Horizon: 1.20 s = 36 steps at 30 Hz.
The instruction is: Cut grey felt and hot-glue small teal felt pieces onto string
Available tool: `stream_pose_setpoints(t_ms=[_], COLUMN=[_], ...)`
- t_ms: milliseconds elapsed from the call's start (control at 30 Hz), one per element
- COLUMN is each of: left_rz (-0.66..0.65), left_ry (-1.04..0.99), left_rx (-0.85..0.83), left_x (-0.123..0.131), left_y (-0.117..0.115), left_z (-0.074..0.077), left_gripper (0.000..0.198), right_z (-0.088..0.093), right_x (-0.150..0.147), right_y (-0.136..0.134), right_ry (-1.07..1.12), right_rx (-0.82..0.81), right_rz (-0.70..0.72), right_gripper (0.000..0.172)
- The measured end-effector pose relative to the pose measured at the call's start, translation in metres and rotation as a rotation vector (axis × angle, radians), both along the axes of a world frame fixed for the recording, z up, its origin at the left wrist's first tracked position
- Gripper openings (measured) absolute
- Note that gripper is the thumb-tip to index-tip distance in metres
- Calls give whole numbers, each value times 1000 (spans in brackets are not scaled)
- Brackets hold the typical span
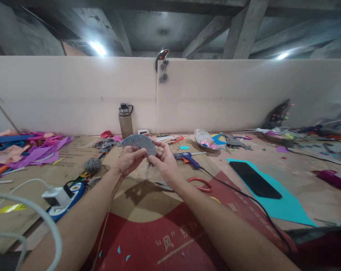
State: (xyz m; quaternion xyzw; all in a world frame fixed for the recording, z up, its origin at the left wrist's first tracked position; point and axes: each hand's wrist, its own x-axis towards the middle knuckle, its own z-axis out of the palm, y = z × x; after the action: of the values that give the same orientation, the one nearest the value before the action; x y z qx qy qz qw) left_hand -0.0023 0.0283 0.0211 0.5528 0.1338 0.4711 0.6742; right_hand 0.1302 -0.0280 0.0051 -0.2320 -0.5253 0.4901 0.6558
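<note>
A grey crescent shape wrapped in yarn (139, 141) is held up over the cardboard. My left hand (131, 160) pinches its lower edge between thumb and fingers. At its right end, my right hand (163, 158) grips the tip, thumb in front and fingers behind. A loose grey strand (147, 170) hangs below the crescent between my hands. A ball of grey yarn (92, 165) lies to the left, beside my left forearm. Under my right wrist are scissors with red handles (200, 184), their blades partly covered.
A blue glue gun (191, 160) with a trailing cord lies right of my hands. A black phone (253, 178) rests on a turquoise sheet (294, 205). A bottle (125, 122) stands at the back. Left are a power strip (67, 201) and coloured felt scraps (40, 152).
</note>
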Motion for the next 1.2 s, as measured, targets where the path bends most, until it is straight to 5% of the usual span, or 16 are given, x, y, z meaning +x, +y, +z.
stream_pose_setpoints(t_ms=[633,1200], left_rz=[-1,7], left_ry=[-48,-41], left_rx=[42,24], left_x=[-2,-4], left_y=[-1,0], left_z=[5,3], left_gripper=[63,54], right_z=[-3,-4], right_x=[0,-2], right_y=[2,0], right_ry=[-41,-44], right_rx=[-34,-24], right_rz=[7,21], right_gripper=[46,46])
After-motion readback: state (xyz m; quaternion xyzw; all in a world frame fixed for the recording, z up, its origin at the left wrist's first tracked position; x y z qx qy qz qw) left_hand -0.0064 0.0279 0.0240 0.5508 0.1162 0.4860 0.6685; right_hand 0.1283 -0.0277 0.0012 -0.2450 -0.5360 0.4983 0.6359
